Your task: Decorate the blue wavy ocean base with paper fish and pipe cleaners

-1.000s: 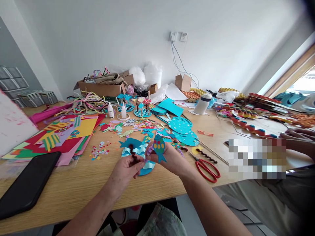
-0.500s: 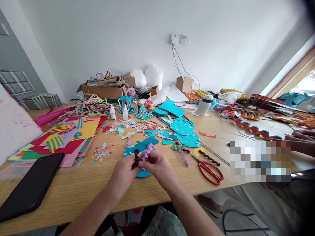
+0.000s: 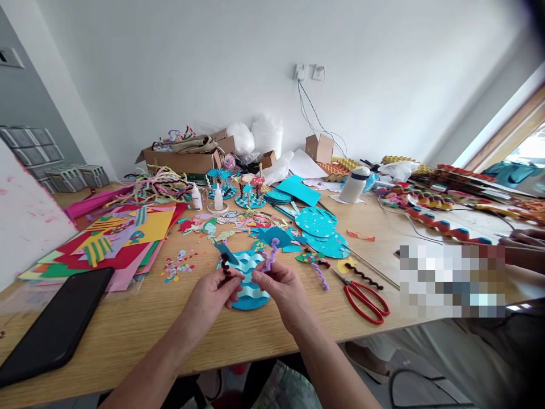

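Observation:
My left hand (image 3: 212, 293) pinches a dark brown curled pipe cleaner (image 3: 225, 264) with a blue paper cut-out (image 3: 229, 252) at its top. Between the fingers of my right hand (image 3: 284, 291) is a purple curled pipe cleaner (image 3: 271, 257), topped by a blue paper fish shape (image 3: 280, 236). Both hands are over a round blue base (image 3: 251, 301) with pale wavy strips, partly covered by my fingers. Right of it lie a green spotted paper fish (image 3: 310, 258), another purple curled pipe cleaner (image 3: 320, 277) and red-handled scissors (image 3: 367, 302).
A black phone (image 3: 55, 324) and coloured paper sheets (image 3: 128, 261) lie left. Glue bottles (image 3: 218, 197), paper scraps (image 3: 225, 222) and blue discs (image 3: 317, 221) are farther back. A white bottle (image 3: 355, 186) stands beyond. Another person's hand (image 3: 525, 238) is at the right edge.
My hands have moved apart from their earlier position close together, each with its own curled pipe cleaner. More of the wavy blue base shows between them. The view has shifted slightly.

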The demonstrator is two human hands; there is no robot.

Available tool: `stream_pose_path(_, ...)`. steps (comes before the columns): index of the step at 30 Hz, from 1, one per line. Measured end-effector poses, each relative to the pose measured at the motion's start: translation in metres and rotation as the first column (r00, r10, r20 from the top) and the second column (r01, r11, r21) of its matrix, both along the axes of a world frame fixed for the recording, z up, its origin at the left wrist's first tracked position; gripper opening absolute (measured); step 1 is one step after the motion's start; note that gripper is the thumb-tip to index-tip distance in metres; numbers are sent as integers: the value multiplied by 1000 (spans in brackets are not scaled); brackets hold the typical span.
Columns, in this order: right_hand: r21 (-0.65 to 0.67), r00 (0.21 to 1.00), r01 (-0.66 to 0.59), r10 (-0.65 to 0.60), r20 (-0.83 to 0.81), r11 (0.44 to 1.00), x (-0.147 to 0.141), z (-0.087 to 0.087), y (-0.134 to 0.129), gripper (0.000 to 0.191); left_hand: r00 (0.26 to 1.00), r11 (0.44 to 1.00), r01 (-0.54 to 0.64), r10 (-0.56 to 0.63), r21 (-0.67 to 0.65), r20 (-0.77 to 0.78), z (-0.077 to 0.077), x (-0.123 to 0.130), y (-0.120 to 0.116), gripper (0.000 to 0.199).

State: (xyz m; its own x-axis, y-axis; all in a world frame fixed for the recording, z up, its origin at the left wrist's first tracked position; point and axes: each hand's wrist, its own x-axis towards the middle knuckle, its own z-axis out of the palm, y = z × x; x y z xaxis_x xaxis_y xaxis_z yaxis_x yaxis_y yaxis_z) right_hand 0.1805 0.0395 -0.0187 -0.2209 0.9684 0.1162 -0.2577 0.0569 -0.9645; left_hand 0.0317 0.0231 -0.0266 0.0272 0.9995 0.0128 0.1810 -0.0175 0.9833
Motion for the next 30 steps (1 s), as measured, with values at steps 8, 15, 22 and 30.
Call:
stream_pose_path(8,-17,1000,-8,8,-12,1000,13,6,5,27,935,980,147,-93,-136,344,14,-13,-13,31)
stream_pose_path(15,53,980,-59,48,192,997,15,5,9,14,999,995,44,-45,91,18,8,-24,-8,24)
stream_pose_path(22,20,935,-33,23,355,999,22,15,9,24,969,999,-25,18,22,246,0,-24,-2,19)
stream_pose_path(30,48,838,-186,133,529,981,34,9,10,26,999,998,-3,6,68,-43,-11,-23,-5,18)
